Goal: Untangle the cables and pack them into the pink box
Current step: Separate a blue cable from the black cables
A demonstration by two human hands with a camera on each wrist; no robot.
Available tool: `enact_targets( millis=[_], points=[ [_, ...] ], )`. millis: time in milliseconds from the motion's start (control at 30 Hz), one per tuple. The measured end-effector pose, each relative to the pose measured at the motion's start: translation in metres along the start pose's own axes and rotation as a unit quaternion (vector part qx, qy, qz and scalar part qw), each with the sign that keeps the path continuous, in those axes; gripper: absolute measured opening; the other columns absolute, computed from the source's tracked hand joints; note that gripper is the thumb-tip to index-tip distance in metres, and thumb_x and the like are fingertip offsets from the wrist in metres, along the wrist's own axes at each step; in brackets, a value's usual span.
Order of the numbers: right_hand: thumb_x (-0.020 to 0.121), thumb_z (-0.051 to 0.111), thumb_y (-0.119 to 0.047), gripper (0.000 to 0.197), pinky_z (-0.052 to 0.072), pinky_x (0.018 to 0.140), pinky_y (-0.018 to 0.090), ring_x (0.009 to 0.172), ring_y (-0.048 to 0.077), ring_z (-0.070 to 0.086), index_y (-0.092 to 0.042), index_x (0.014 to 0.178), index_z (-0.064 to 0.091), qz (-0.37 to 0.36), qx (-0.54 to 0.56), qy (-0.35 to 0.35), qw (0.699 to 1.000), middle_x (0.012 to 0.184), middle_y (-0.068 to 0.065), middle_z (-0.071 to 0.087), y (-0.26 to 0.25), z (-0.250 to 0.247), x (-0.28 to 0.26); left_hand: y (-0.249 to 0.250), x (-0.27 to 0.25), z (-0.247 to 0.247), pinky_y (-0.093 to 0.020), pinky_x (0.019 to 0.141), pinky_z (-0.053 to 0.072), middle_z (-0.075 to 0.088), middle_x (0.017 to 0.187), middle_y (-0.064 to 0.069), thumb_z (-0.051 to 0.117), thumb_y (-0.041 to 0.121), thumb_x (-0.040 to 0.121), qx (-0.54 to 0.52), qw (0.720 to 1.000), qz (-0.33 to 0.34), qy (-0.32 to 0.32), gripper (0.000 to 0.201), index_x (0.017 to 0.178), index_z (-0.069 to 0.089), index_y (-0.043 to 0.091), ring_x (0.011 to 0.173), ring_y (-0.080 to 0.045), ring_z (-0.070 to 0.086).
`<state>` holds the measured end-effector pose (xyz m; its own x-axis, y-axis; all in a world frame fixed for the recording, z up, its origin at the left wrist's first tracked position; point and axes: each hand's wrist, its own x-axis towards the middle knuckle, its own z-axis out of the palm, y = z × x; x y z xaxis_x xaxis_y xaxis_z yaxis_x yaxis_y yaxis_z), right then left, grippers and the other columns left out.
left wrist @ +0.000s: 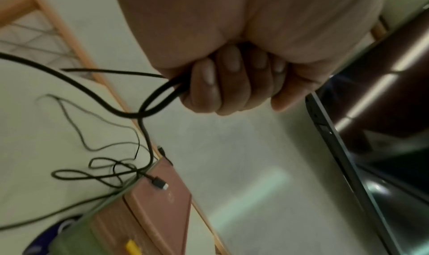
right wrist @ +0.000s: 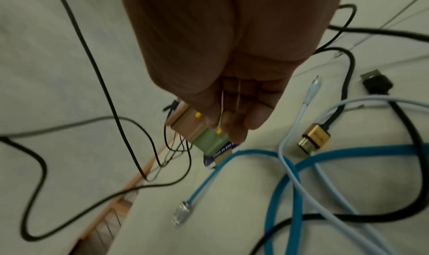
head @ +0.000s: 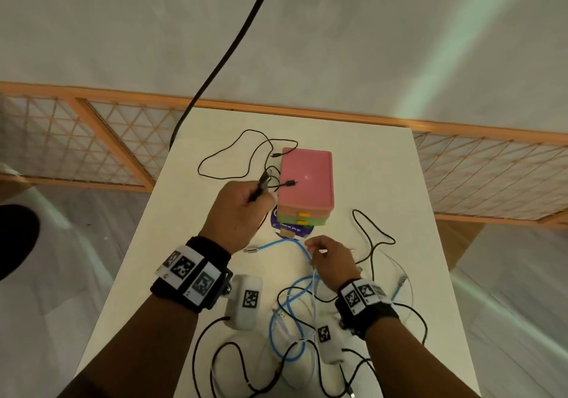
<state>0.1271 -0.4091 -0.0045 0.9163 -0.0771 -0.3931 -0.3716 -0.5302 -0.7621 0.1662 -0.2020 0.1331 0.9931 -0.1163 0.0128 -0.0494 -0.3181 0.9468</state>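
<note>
— What does your head camera give you that the wrist cameras don't?

— The whole layout. Your left hand [head: 236, 213] is raised over the white table [head: 384, 182], just left of the pink box [head: 306, 179], which sits closed on a green box [head: 299, 221] at the far middle. Your right hand [head: 333, 259] is lower and nearer, over the tangle of blue cable [head: 287, 311] and black cable [head: 373, 244].

— And your left wrist view?

— It shows the grip plainly: your left fingers [left wrist: 209, 86] are curled tight round a folded bundle of thin black cable [left wrist: 148, 108]. One plug [left wrist: 159, 183] of it lies on the pink lid.

— Your right hand?

— From the head view it seems to pinch a pale thin cable [head: 314, 277]. In the right wrist view your fingers [right wrist: 241, 115] are curled with a faint light strand across them, but it is too thin and blurred to be sure what they hold.

— Anything only the right wrist shows?

— A gold plug [right wrist: 313, 137] on a black lead and a silver plug [right wrist: 182, 211] ending the blue cable, both lying on the table.

— What is cut off?

— The near loops run out of the bottom of the head view.
</note>
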Motion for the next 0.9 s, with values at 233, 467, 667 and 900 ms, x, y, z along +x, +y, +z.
enact_targets(
  millis=[233,467,667,900],
  points=[
    [0.093,0.057,-0.006,0.05,0.043,0.104,0.034,0.125,0.03,0.055,-0.023,0.14,0.054,-0.081,-0.203,-0.055,0.974,0.149,0.006,0.041,-0.007,0.036,0.036,-0.01,-0.008,0.006,-0.024,0.048,0.022,0.029,0.046,0.008,0.055,0.012,0.099,-0.113,0.986,-0.114,-0.038,0.057,0.047,0.039,0.027,0.042,-0.013,0.022],
    [0.095,0.062,-0.028,0.025,0.05,0.095,0.041,0.121,0.029,0.049,-0.019,0.119,0.06,-0.079,-0.324,-0.067,0.94,0.133,0.006,0.048,0.009,0.059,0.054,-0.026,-0.014,0.005,-0.023,0.047,0.019,0.028,0.051,0.007,0.055,0.011,0.1,-0.149,0.975,-0.154,-0.063,0.058,0.047,0.04,0.029,0.045,-0.011,0.02],
    [0.101,0.048,-0.026,0.016,0.048,0.065,0.038,0.074,0.033,0.06,-0.011,0.095,0.051,-0.01,-0.157,0.019,0.987,0.081,0.012,0.065,0.016,0.035,0.027,-0.037,-0.006,0.007,-0.022,0.044,0.018,0.032,0.052,0.004,0.053,0.014,0.079,-0.271,0.933,-0.221,-0.083,0.031,0.051,0.047,0.026,0.042,-0.009,0.024],
    [0.103,0.051,-0.026,0.019,0.052,0.059,0.033,0.053,0.015,0.052,-0.011,0.094,0.057,-0.052,0.145,0.079,0.985,0.059,0.002,0.057,-0.04,-0.014,-0.032,-0.039,-0.005,0.024,-0.023,0.049,0.03,0.039,0.061,0.001,0.036,0.02,0.111,-0.317,0.917,-0.214,-0.113,0.034,0.086,0.053,0.006,0.05,-0.011,0.034]
  ],
)
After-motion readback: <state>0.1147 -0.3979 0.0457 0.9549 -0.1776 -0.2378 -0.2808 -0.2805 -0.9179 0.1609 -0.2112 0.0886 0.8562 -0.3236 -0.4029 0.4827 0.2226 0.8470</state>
